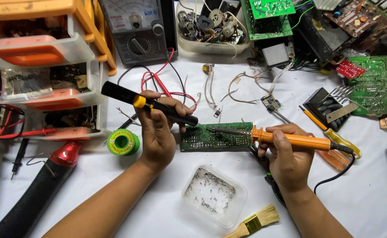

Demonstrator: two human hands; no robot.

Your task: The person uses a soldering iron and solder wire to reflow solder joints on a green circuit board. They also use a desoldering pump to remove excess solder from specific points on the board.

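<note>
A white-covered counter (158, 216) carries a green circuit board (211, 137), a clear plastic tray (214, 194) of solder scraps, a brush (254, 221), a green solder spool (123, 142), and an analog multimeter (138, 28).

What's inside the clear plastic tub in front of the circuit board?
The clear plastic tub holds scattered silvery metal scraps, thickest at its left and back. Whether they are solder bits or cut leads is too small to tell. Nothing covers it.

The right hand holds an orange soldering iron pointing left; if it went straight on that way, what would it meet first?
The right hand with the orange soldering iron would likely first meet the black desoldering pump tip on the green circuit board; depth is unclear.
</note>
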